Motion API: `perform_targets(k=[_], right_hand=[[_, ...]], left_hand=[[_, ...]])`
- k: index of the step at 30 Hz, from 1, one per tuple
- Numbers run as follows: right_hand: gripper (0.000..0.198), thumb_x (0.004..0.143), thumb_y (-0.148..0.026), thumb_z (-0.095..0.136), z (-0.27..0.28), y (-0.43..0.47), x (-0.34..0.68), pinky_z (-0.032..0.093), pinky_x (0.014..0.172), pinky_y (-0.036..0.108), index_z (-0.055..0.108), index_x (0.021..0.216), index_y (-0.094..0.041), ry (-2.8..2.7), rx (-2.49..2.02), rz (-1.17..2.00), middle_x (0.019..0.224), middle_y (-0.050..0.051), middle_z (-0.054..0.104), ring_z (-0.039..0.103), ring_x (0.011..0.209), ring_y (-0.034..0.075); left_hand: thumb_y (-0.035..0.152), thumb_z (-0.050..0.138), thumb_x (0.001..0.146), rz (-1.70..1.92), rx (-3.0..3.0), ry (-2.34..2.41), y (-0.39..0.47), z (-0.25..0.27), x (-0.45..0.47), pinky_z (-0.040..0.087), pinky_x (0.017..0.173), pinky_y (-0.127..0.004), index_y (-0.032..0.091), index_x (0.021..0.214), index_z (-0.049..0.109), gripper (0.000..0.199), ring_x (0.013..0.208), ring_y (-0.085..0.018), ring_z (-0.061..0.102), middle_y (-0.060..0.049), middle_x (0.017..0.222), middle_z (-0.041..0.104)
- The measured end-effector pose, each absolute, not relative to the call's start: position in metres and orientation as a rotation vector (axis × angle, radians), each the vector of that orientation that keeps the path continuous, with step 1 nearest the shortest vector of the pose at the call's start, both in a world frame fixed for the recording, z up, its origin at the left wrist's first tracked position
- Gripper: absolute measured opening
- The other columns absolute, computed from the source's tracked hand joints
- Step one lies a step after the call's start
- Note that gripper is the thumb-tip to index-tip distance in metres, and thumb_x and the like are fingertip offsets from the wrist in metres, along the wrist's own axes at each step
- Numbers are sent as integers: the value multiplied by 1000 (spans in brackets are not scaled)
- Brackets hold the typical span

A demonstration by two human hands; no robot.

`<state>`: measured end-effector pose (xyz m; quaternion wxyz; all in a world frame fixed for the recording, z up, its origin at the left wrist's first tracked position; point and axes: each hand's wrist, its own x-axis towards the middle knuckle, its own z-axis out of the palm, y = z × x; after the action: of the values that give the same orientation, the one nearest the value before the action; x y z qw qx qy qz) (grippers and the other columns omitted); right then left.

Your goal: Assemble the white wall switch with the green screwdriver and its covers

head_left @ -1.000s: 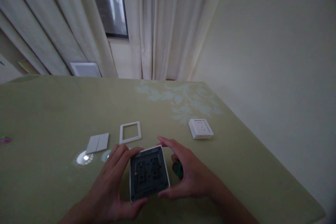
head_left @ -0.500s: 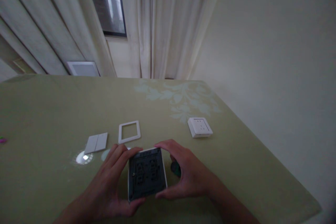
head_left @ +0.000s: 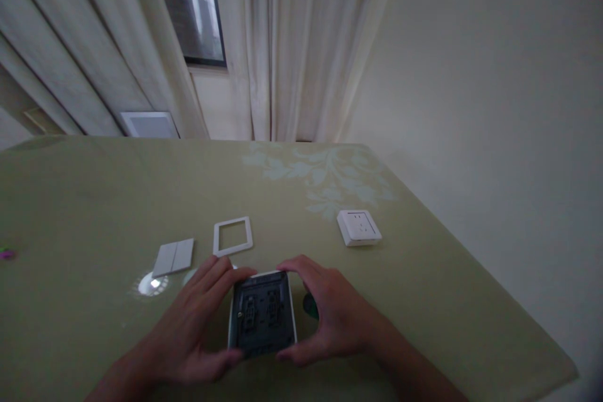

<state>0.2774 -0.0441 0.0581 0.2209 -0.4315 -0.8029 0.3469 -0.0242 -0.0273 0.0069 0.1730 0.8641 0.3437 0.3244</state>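
A square wall switch body [head_left: 262, 314], dark on its upper face with a thin white edge, is held between my two hands near the front of the table. My left hand [head_left: 193, 326] grips its left side, fingers at the far edge and thumb at the near left corner. On the right side, my right hand [head_left: 332, 314] pinches it the same way, fingertips at the far corner and thumb at the near one. A dark green object [head_left: 310, 306] lies partly hidden behind my right hand; its kind is unclear.
A white square frame [head_left: 233, 235] and a white two-part switch plate [head_left: 173, 257] lie beyond my left hand. Farther right sits a white boxed socket [head_left: 358, 228]. A small pink and green item [head_left: 6, 254] is at the left edge of the glossy table [head_left: 117, 195].
The switch body has tilted and shifted slightly left and toward me. My left thumb has moved a little along its near corner. The other things lie where they were.
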Motion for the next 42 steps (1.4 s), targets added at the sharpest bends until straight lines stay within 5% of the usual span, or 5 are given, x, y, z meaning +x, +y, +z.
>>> perform_targets(k=[4, 8, 25, 36, 42], right_hand=[[100, 67, -57, 97, 46, -43, 274, 52, 100, 41, 53, 152, -28, -2309, -1195, 955, 139, 10, 70, 72, 117, 33], [101, 68, -62, 95, 31, -44, 267, 53, 97, 44, 52, 151, -26, -2421, -1222, 991, 139, 12, 70, 73, 115, 36], [117, 64, -53, 102, 34, -44, 270, 53, 109, 47, 42, 162, -29, -2407, -1195, 1118, 153, 13, 57, 65, 131, 37], [61, 95, -27, 83, 36, -30, 282, 53, 115, 47, 57, 150, -23, -2275, -1350, 762, 148, 14, 61, 64, 135, 31], [32, 108, -30, 69, 42, -43, 266, 59, 104, 39, 66, 139, -24, -2104, -991, 510, 129, 11, 71, 69, 119, 24]], left_hand=[[46, 35, 112, 1100, 2050, 1169, -27, 10, -24, 56, 100, -47, 30, 137, 60, 39, 113, -33, 66, -8, 122, 69], [37, 44, 110, 1226, 1840, 1277, -22, 6, -20, 52, 71, -33, 27, 110, 58, 17, 81, -23, 57, -1, 89, 57], [18, 45, 91, 1181, 1221, 1041, -21, 18, 5, 41, 63, -29, 32, 110, 40, 23, 65, -19, 44, 6, 72, 51], [32, 53, 116, 1219, 1290, 895, -24, 16, 4, 52, 70, -24, 34, 122, 47, 9, 80, -13, 62, 2, 99, 73], [29, 56, 116, 1109, 1354, 781, -41, 29, 13, 63, 107, -37, 42, 152, 44, 40, 125, -22, 76, -5, 158, 63]])
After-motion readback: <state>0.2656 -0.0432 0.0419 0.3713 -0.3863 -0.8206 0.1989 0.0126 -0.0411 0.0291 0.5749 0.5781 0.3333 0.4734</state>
